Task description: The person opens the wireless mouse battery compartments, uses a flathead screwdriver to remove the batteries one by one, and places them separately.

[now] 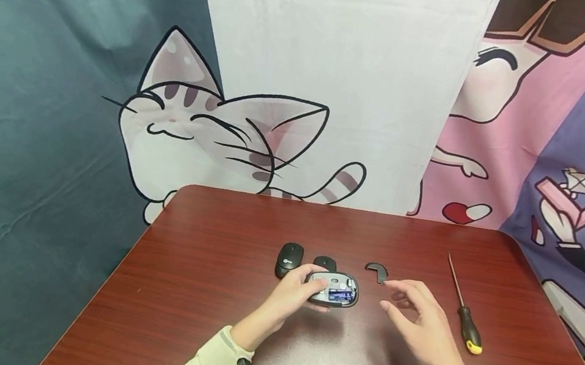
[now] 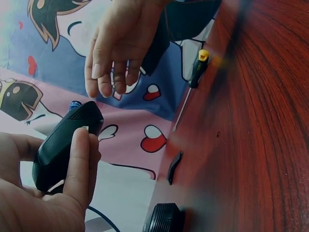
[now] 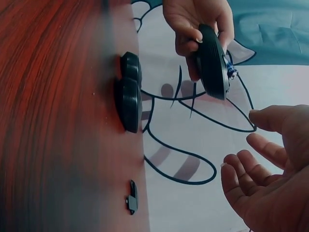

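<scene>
My left hand (image 1: 288,296) grips a black computer mouse (image 1: 317,298) above the table, its underside turned up toward the head view. The battery bay lies uncovered, and a blue battery (image 1: 340,295) shows in it. In the right wrist view the battery (image 3: 231,71) sticks up past the underside of the mouse (image 3: 211,63). To the right of the mouse hovers my right hand (image 1: 421,323), fingers loosely bent and nothing between them. Just beyond its fingertips a curved black battery cover (image 1: 381,273) lies on the table.
Two more black mice, a left one (image 1: 290,258) and a right one (image 1: 325,262), stand behind my left hand. A screwdriver (image 1: 468,326) with a black and yellow handle lies at the right of the brown table (image 1: 173,290). A printed cloth (image 1: 344,41) hangs behind.
</scene>
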`<state>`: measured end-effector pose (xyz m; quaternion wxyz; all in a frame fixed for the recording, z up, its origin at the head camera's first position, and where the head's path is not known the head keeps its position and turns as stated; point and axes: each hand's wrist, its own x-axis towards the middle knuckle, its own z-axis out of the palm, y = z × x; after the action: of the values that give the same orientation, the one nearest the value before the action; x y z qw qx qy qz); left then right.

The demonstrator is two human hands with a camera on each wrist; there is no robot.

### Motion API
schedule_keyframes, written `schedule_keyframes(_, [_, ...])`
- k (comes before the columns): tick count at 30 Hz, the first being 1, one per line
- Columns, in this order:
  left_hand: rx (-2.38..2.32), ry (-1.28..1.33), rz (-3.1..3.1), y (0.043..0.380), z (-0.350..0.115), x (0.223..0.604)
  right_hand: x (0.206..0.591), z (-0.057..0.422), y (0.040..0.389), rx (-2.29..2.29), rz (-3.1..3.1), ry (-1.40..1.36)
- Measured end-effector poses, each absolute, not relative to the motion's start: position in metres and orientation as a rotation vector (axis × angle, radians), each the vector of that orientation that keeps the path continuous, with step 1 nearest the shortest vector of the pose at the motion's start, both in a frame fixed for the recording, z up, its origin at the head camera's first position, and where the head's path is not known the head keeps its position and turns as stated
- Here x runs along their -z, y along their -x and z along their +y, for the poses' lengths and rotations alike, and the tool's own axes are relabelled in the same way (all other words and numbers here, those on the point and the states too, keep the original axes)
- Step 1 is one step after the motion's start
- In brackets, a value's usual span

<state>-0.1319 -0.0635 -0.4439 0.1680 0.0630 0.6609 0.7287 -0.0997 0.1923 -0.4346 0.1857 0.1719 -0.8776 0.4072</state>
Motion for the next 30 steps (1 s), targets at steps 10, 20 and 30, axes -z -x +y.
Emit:
schedule_keyframes(10, [-2.070, -0.197, 1.872, 0.133, -0.064, 0.446, 0.433, 0.183, 0.099, -1.167, -2.461, -0.552])
schedule_keyframes(20, [-2.089, -0.210, 1.839, 0.133, -0.063, 0.446, 0.434, 0.173, 0.099, -1.191, -2.470, -0.585])
schedule_keyframes(30, [-2.075, -0.211, 1.842, 0.132, -0.062, 0.447, 0.435, 0.166, 0.098, -1.203, -2.483, -0.614])
